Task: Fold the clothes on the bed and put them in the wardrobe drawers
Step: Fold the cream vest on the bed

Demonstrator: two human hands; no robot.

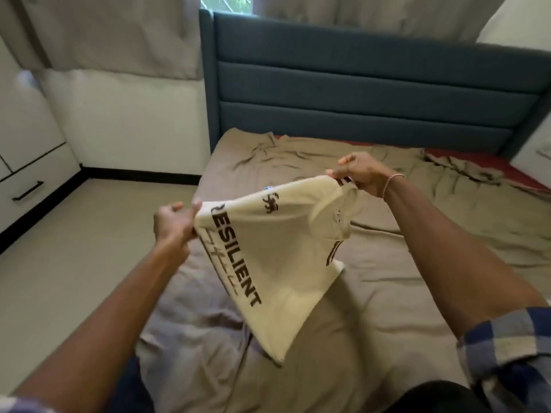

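T-shirt (277,263): cream with dark "ESILIENT" lettering showing. It is held up over the bed near mid-frame and stretched between both hands. Its loose end hangs toward 6 o'clock; I cannot tell whether the tip touches the bedding.
Left hand (176,222): at the shirt's 9 o'clock, fingers curled tight, gripping the edge beside the lettering.
Right hand (360,174): at the shirt's 1 o'clock, thumb and fingers pinching a dark-striped edge; a bracelet (390,181) circles the wrist.
Bed sheet (417,263): taupe and wrinkled, spread beneath the shirt.
Lilac-grey cloth (193,308): lies on the bed at the shirt's 7 o'clock.
Headboard (357,84): blue and padded, at 12 o'clock beyond the hands.
Wardrobe drawer (26,186): white with a black handle, at far 9 o'clock across the floor (74,263), well apart from the shirt.
Curtains (119,31): beige, at 11 o'clock.
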